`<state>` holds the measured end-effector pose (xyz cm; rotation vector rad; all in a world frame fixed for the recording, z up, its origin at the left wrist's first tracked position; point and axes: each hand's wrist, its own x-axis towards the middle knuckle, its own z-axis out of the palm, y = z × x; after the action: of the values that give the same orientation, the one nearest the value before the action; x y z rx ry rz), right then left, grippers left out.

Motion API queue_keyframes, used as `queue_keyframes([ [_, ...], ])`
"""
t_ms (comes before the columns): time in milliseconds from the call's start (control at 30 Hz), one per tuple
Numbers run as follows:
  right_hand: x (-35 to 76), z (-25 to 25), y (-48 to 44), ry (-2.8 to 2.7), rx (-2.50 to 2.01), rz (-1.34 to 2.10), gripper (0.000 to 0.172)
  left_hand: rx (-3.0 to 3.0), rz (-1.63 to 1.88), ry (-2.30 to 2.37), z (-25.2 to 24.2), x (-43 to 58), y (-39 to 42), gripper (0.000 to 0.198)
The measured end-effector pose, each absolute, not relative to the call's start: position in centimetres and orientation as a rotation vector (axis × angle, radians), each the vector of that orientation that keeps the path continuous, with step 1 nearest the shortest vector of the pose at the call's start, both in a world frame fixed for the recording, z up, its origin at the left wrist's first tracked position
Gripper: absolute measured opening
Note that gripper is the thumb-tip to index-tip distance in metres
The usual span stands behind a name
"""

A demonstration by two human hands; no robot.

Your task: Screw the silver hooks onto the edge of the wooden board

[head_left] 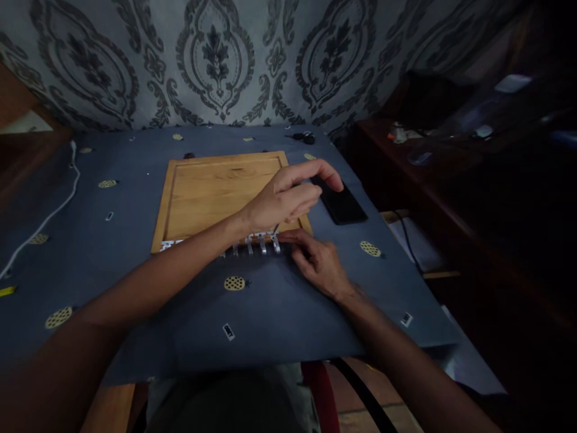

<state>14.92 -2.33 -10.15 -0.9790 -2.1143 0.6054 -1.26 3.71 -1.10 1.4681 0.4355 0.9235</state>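
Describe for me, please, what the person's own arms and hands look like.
The left hand and right hand are bare and ungloved, each grip simply human fingers. The left forearm and right forearm taper towards the wrists, with no sleeve, watch or bracelet visible. Dim light leaves finer markings unclear.

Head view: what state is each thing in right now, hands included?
Left hand: fingers bent, over the board; grip unclear
Right hand: index finger extended at the metal clips
Metal clips: lined along the board's near edge
Wooden board: lying flat
Black phone: lying flat, screen dark
White cable: loose, curving
Tablecloth: spread
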Motion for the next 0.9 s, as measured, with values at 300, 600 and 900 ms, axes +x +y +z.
queue_keyframes([
  [300,15.1,-10.3,-2.4,-2.122,-0.981,0.595,0.040,1.524,0.924,0.673,0.9,-2.3,3.4,0.023],
  [600,15.1,-10.2,-2.4,-2.123,-0.987,0.614,0.042,1.291,1.143,0.782,0.5,-0.2,2.9,0.026],
  [900,15.1,-10.2,-2.4,-2.139,-0.996,0.594,0.040,1.360,1.088,0.609,-0.5,-0.8,3.9,0.019],
])
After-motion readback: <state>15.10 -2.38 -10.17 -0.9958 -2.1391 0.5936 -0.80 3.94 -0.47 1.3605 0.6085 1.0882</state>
